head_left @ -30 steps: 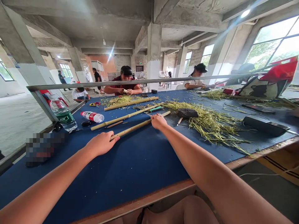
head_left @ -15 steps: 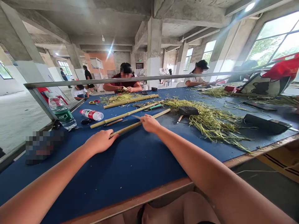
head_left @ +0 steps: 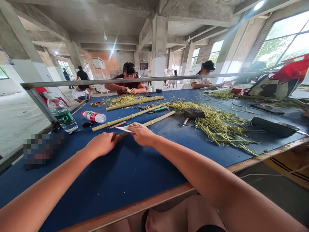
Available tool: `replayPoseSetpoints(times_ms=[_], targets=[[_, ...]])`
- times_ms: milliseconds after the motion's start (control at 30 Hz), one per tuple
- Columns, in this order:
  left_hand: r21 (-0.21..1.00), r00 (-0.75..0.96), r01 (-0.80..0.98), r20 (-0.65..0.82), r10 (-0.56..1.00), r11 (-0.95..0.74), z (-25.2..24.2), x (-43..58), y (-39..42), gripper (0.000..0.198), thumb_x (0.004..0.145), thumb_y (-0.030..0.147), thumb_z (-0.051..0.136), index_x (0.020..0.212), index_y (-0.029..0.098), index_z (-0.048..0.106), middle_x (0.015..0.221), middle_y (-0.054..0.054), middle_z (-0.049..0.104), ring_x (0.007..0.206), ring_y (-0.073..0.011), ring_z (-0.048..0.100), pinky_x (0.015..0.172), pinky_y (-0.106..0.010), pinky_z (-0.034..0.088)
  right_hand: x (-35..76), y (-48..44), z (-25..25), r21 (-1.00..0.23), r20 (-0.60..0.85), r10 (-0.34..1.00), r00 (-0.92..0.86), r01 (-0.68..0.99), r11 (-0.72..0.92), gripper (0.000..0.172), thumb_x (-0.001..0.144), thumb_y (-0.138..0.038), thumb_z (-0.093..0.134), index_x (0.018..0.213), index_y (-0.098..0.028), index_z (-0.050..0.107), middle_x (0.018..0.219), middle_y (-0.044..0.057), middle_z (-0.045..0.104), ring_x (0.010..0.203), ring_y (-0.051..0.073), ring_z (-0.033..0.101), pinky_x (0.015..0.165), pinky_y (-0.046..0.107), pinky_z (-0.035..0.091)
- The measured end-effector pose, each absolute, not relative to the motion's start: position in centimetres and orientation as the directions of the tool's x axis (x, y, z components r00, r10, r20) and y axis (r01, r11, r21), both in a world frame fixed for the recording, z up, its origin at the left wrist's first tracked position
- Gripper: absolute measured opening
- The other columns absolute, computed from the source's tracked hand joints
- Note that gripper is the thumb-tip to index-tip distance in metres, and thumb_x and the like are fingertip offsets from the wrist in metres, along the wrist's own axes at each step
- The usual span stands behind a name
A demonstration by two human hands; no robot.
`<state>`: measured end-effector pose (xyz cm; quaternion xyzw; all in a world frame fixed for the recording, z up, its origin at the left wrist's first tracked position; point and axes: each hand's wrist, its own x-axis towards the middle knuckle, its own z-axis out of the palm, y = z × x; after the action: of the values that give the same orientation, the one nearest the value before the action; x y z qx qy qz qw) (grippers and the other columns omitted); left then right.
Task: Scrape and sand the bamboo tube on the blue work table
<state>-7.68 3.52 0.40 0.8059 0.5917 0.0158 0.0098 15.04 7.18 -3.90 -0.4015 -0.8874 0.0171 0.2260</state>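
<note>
My left hand (head_left: 105,143) is closed around the near end of a bamboo pole (head_left: 160,118), which slants away to the right just above the blue table. Farther along the same pole, my right hand (head_left: 142,133) presses a stiff white sheet (head_left: 122,128), which looks like sandpaper, onto it with closed fingers. The sheet's flap sticks out to the left. Beyond lie a second bamboo pole (head_left: 109,123) and a third bamboo pole (head_left: 135,102). A thin brown strip (head_left: 118,125) rests close to the second pole.
Green shavings (head_left: 214,125) lie in a heap at right, with a dark block (head_left: 194,113) and a small pale-handled tool (head_left: 185,121) nearby. Bottles (head_left: 64,117) stand and lie at left. A metal rail (head_left: 145,79) crosses ahead; co-workers (head_left: 127,85) sit beyond it.
My right hand has slid down the pole toward my left hand, bringing the white sheet with it. My left hand keeps its grip near the pole's end.
</note>
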Motion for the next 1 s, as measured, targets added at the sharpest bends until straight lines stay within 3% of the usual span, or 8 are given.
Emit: replayPoseSetpoints(times_ms=[200,367,600,733,833,1000], targets=[[0.038,0.285,0.958,0.004,0.959,-0.285,1.0,-7.4,3.0,0.060,0.098,0.066,0.023,0.082,0.025,0.063,0.084,-0.011,0.075,0.075,-0.0285,0.070,0.057,-0.033,0.038,21.4,10.2,-2.9,-0.175,0.224,0.887,-0.405,0.878,0.445,0.045,0.101,-0.015,0.037,0.137,-0.017,0.065,0.146,0.011,0.060,0.144,0.028,0.045,0.119,0.042,0.031],[0.058,0.270,0.961,-0.015,0.963,-0.269,1.5,-7.1,2.7,0.058,0.098,0.066,0.025,0.078,0.024,0.060,0.078,-0.009,0.073,0.070,-0.0260,0.069,0.056,-0.032,0.037,25.5,11.8,-2.6,-0.184,0.244,0.961,-0.129,0.967,0.176,0.045,0.102,-0.014,0.034,0.135,-0.011,0.064,0.144,0.016,0.060,0.141,0.029,0.046,0.120,0.044,0.029],[-0.022,0.270,0.963,-0.010,0.963,-0.270,0.9,-7.4,3.1,0.057,0.098,0.063,0.022,0.083,0.024,0.061,0.093,-0.013,0.076,0.085,-0.0316,0.072,0.061,-0.035,0.041,17.6,9.2,-3.9,-0.232,0.303,0.823,-0.481,0.801,0.553,0.045,0.107,-0.031,0.038,0.146,-0.022,0.056,0.154,0.005,0.054,0.150,0.023,0.035,0.125,0.038,0.024],[-0.029,0.270,0.962,-0.030,0.962,-0.271,0.7,-7.5,3.2,0.059,0.098,0.064,0.020,0.090,0.025,0.062,0.097,-0.013,0.076,0.089,-0.0327,0.072,0.065,-0.035,0.043,16.5,8.7,-4.0,-0.254,0.320,0.791,-0.521,0.757,0.601,0.044,0.108,-0.033,0.035,0.146,-0.023,0.056,0.153,0.004,0.055,0.151,0.022,0.035,0.124,0.038,0.025],[-0.023,0.268,0.963,-0.046,0.962,-0.270,0.9,-7.5,3.1,0.060,0.099,0.065,0.018,0.092,0.026,0.063,0.099,-0.012,0.077,0.092,-0.0327,0.072,0.068,-0.036,0.045,20.0,10.0,-3.6,-0.214,0.283,0.868,-0.408,0.856,0.472,0.042,0.107,-0.027,0.036,0.142,-0.021,0.059,0.150,0.006,0.057,0.149,0.023,0.037,0.123,0.038,0.026],[-0.006,0.256,0.966,-0.073,0.964,-0.257,1.2,-7.2,2.7,0.060,0.098,0.068,0.020,0.091,0.026,0.061,0.095,-0.011,0.076,0.087,-0.0314,0.071,0.066,-0.035,0.045,26.8,12.3,-2.8,-0.198,0.249,0.967,-0.053,0.974,0.105,0.044,0.102,-0.014,0.034,0.129,-0.015,0.068,0.143,0.013,0.062,0.141,0.030,0.044,0.119,0.043,0.030]])
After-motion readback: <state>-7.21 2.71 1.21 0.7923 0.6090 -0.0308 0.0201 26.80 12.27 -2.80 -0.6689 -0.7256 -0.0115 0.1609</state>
